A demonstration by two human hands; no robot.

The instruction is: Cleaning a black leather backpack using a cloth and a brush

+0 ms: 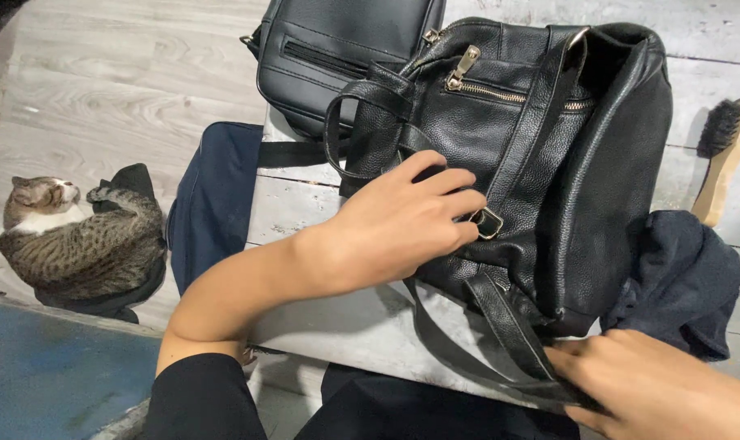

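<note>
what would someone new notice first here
A black leather backpack fills the middle of the pale table, with the left hand flat on its front and the right hand at its straps, bottom right. A tabby cat lies curled on the floor at far left. A wooden brush rests at the right edge.

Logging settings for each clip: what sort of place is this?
Likely a home or small workshop: a worn whitewashed wooden table with a black leather backpack, a wooden brush, and a tabby cat on plank flooring.
</note>
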